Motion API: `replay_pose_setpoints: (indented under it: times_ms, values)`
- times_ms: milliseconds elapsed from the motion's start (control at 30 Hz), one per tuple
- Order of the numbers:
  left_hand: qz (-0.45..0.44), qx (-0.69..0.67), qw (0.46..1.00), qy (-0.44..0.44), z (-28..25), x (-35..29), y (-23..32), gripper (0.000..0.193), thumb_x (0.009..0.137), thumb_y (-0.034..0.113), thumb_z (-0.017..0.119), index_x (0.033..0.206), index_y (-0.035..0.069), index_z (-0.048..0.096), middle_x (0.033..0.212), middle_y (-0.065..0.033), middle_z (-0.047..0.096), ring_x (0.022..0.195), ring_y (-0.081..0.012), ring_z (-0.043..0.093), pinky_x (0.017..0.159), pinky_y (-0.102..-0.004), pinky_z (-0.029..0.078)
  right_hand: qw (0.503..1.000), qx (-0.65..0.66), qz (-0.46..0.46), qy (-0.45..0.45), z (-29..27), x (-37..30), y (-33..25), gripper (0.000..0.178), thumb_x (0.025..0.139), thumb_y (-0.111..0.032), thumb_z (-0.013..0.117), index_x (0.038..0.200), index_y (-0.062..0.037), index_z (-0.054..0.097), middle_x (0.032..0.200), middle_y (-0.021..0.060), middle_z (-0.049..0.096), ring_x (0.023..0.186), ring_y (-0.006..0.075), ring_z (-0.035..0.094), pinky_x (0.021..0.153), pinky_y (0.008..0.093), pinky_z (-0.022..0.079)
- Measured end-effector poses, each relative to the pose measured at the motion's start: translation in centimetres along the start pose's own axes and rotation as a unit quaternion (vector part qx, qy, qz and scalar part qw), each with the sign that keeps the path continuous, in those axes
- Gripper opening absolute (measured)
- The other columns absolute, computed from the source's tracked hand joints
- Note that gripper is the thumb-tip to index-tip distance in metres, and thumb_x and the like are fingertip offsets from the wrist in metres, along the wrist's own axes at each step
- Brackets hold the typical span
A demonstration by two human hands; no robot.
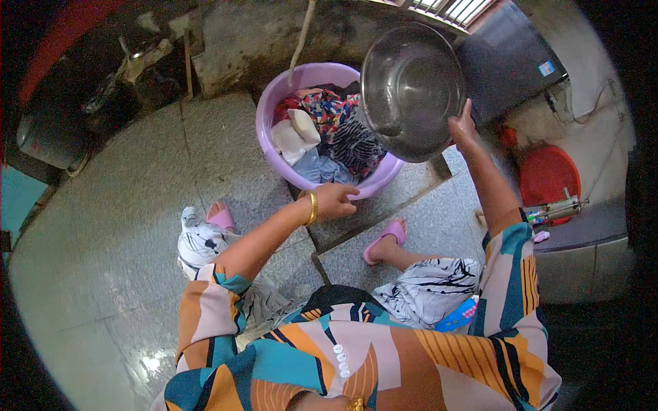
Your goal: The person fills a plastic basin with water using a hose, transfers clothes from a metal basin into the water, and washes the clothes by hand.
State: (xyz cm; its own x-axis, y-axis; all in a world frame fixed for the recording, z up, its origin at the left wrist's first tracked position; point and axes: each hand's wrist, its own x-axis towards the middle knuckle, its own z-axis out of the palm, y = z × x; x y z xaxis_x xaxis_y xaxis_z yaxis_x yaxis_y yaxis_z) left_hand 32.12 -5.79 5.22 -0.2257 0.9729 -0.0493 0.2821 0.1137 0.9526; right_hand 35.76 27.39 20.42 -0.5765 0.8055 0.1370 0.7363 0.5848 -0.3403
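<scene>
Okay, head view, one camera only. Two hands, one steel basin [415, 96], one purple tub [264, 133], one red basin [548, 172], two pink slippers, one on the left foot [221, 220], one on the right [395, 231]. One gold bracelet [313, 208], left wrist.

Clothes heaped in the tub: one multicolored print [322, 106], one black-and-white striped cloth [355, 145], some light blue fabric [319, 166], some white cloth [288, 142]; full piece count can't be told, they overlap.

Right hand [462, 129] clamped on the steel basin's rim at its right side; basin sits to the left of that grip, tilted, inside facing the camera, overlapping the tub's right part in view. Left hand [331, 201] at the tub's near rim, index finger stretched rightward, apart from the steel basin; can't tell whether it grips the rim. Tub on the floor [137, 226], beyond the feet; red basin well apart, off right.
</scene>
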Motion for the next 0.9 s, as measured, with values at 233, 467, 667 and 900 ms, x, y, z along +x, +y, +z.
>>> replay_pose_setpoints:
  times_ms: [233, 467, 667, 900]
  values:
    - [-0.025, 0.311, 0.948, -0.067, 0.1, -2.3, 0.9, 0.047, 0.072, 0.018, 0.058, 0.117, 0.012, 0.044, 0.106, -0.0109, 0.055, 0.095, -0.0297, 0.054, 0.083, -0.0376, 0.043, 0.977, -0.097, -0.168, 0.087, 0.2, -3.6, -2.1, 0.082, 0.070, -0.002, 0.050, 0.134, -0.0200, 0.002, 0.111, 0.0240, 0.048, 0.083, 0.0386, 0.055, 0.068, 0.0396, 0.044]
    - [-0.126, 0.415, 0.881, -0.189, -0.5, -4.1, 3.1, 0.039, 0.073, 0.022, 0.056, 0.110, 0.012, 0.049, 0.104, -0.0120, 0.056, 0.092, -0.0306, 0.056, 0.076, -0.0413, 0.046, 0.911, -0.120, -0.382, 0.097, 1.6, -4.9, -2.9, 0.085, 0.063, 0.009, 0.048, 0.134, -0.0182, 0.010, 0.122, 0.0209, 0.039, 0.083, 0.0363, 0.056, 0.059, 0.0395, 0.046]
    - [-0.141, 0.417, 0.883, -0.161, -0.3, -4.6, 4.0, 0.024, 0.075, 0.012, 0.052, 0.096, 0.006, 0.061, 0.104, -0.0119, 0.057, 0.094, -0.0263, 0.056, 0.075, -0.0375, 0.047, 0.921, -0.037, -0.367, 0.124, 1.8, -6.1, -6.8, 0.080, 0.068, -0.006, 0.056, 0.133, -0.0242, 0.013, 0.105, 0.0259, 0.050, 0.073, 0.0381, 0.056, 0.059, 0.0419, 0.045]
    - [-0.155, 0.397, 0.888, -0.174, 2.3, -3.8, 3.7, 0.031, 0.074, 0.018, 0.056, 0.104, 0.010, 0.059, 0.108, -0.0055, 0.057, 0.096, -0.0267, 0.055, 0.072, -0.0488, 0.044, 0.814, 0.500, 0.063, -0.289, 11.9, -5.7, -11.8, 0.022, 0.069, -0.007, 0.053, 0.091, -0.0033, 0.048, 0.078, 0.0084, 0.053, 0.074, 0.0235, 0.055, 0.070, 0.0354, 0.048]
